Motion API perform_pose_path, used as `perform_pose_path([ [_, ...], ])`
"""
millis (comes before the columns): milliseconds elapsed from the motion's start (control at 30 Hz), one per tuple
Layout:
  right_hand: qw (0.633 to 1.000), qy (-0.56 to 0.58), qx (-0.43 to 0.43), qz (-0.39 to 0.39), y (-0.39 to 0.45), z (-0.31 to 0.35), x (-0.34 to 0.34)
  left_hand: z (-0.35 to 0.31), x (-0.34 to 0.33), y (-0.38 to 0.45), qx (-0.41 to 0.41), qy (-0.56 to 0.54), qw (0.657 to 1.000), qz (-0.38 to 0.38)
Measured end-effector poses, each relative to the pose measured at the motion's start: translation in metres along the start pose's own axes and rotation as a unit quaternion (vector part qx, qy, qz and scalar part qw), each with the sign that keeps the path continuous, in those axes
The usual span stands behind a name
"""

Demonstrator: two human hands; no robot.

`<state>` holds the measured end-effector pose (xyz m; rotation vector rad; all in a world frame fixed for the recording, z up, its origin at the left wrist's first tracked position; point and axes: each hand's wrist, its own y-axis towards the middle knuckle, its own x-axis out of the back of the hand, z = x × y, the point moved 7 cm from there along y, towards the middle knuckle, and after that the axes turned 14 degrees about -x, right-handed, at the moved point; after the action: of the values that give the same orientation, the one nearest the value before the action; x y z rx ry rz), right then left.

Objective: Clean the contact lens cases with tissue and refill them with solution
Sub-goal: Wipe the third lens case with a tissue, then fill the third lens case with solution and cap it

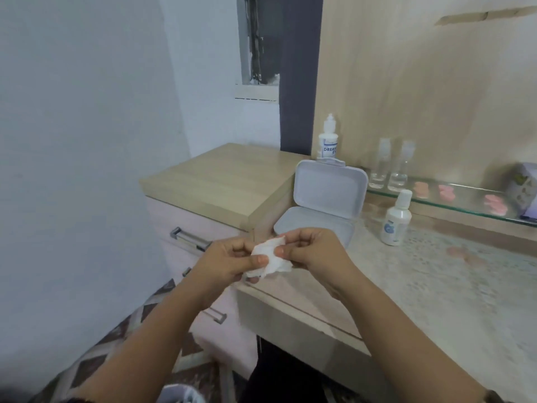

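Both my hands hold a crumpled white tissue [268, 258] in the air just in front of the counter's left edge. My left hand [225, 261] pinches it from the left with thumb on top. My right hand [315, 251] grips its right side; whatever lies inside the tissue is hidden. Several pink contact lens cases [421, 189] lie on the glass shelf [465, 199] at the right. A pale pink case [462, 253] rests on the counter. A white solution bottle [395, 219] stands upright beside an open white box [328, 199].
A taller solution bottle [327, 139] stands behind the open box, and two clear spray bottles [389, 170] stand on the shelf. A purple tissue pack [526, 190] sits at the far right. A raised wooden drawer unit [215, 181] is to the left. A bin [180, 395] is below.
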<state>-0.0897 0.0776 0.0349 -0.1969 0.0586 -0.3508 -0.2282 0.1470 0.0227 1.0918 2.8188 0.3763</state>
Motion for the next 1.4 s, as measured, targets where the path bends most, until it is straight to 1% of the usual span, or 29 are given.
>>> perform_pose_path([
  [133, 0.999, -0.044, -0.013, 0.029, 0.010, -0.022, -0.071, 0.015, 0.071, -0.037, 0.010, 0.047, 0.997, -0.054],
  [267, 0.990, -0.107, -0.027, 0.082, 0.014, -0.057, -0.134, 0.032, 0.121, -0.075, 0.020, 0.050, 0.992, -0.111],
  [333, 0.982, -0.169, -0.033, 0.084, 0.016, -0.076, -0.158, 0.041, 0.139, -0.093, 0.046, 0.083, 0.991, -0.098],
  [400, 0.973, -0.206, -0.053, 0.092, 0.018, -0.097, -0.181, 0.054, 0.154, -0.109, 0.089, 0.138, 0.985, -0.054],
  [467, 0.964, -0.230, -0.084, 0.103, 0.022, -0.117, -0.202, 0.072, 0.172, -0.124, 0.140, 0.188, 0.972, -0.030],
  [567, 0.942, -0.270, -0.146, 0.135, 0.024, -0.148, -0.228, 0.099, 0.201, -0.143, 0.183, 0.249, 0.950, -0.046],
  [633, 0.923, -0.310, -0.166, 0.154, 0.022, -0.165, -0.241, 0.119, 0.217, -0.157, 0.220, 0.314, 0.922, -0.049],
  [700, 0.910, -0.337, -0.183, 0.155, 0.022, -0.178, -0.246, 0.145, 0.226, -0.172, 0.268, 0.357, 0.895, -0.026],
  [767, 0.908, -0.337, -0.196, 0.151, 0.023, -0.184, -0.246, 0.167, 0.231, -0.186, 0.309, 0.379, 0.872, -0.005],
  [867, 0.915, -0.315, -0.208, 0.144, 0.025, -0.185, -0.245, 0.184, 0.229, -0.195, 0.349, 0.388, 0.853, 0.000],
  [967, 0.921, -0.302, -0.206, 0.138, 0.025, -0.182, -0.243, 0.182, 0.222, -0.186, 0.337, 0.405, 0.850, 0.008],
  [1100, 0.932, -0.274, -0.202, 0.124, 0.030, -0.177, -0.234, 0.174, 0.212, -0.165, 0.292, 0.404, 0.867, 0.012],
  [1267, 0.947, -0.239, -0.187, 0.100, 0.034, -0.164, -0.219, 0.147, 0.187, -0.132, 0.222, 0.406, 0.886, 0.032],
  [1400, 0.957, -0.209, -0.176, 0.097, 0.033, -0.147, -0.205, 0.124, 0.166, -0.110, 0.172, 0.423, 0.889, 0.042],
])
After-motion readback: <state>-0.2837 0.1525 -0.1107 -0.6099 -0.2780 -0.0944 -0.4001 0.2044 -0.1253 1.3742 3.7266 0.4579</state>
